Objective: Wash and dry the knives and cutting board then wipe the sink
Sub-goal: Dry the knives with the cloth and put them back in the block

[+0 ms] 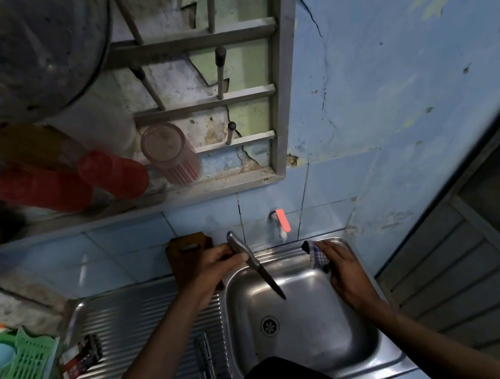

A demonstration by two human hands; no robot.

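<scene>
From the head view I worry the dark-bladed, grey-handled knife (253,263) could slip from my left hand (217,265), which grips only its handle, tip slanting down over the stainless steel sink basin (309,334), and strike the basin. My right hand (343,267) presses a blue-and-white checked cloth (316,255) flat on the basin's far-right rim, and the brown wooden cutting board (187,258) leans on the tiles just left of the basin.

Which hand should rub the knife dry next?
The right hand, probably: it already rests on the checked cloth at the sink's rim. The left hand grips the knife over the basin.
</scene>
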